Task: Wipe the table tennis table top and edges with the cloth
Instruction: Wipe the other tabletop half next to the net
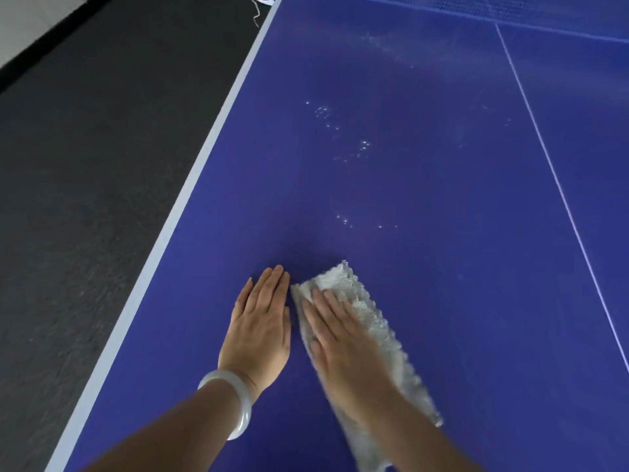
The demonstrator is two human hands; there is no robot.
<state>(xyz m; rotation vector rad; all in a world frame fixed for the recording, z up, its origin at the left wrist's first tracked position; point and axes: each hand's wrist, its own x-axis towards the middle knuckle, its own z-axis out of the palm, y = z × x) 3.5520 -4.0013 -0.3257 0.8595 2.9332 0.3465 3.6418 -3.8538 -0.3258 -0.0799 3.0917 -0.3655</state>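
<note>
R hand (343,342) lies flat on the cloth (384,335), fingers straight, palm pressing down. It's not gripping, just pinning it so the whole pad drags w/ the hand. L hand (260,330) is flat & open too, palm down on the bare counter (425,206) just beside the cloth's left edge, holding nothing; prob. a brace while the person leans in. Pale bangle (235,400) on the L wrist.

The cloth is a long grey-white fluffy strip lying lengthwise under the R hand & forearm, far end poking past the fingertips. It sits on the near part of the blue top, between the white side edge (190,185) & the thin centre line (558,185).

Further up are scattered water droplets (364,146) & faint smears, so that patch looks unwiped; I'd guess the next stroke goes fwd into it. Net (510,8) at the far end, dark floor (85,165) to the left. Most of the job seems left, edges incl.
</note>
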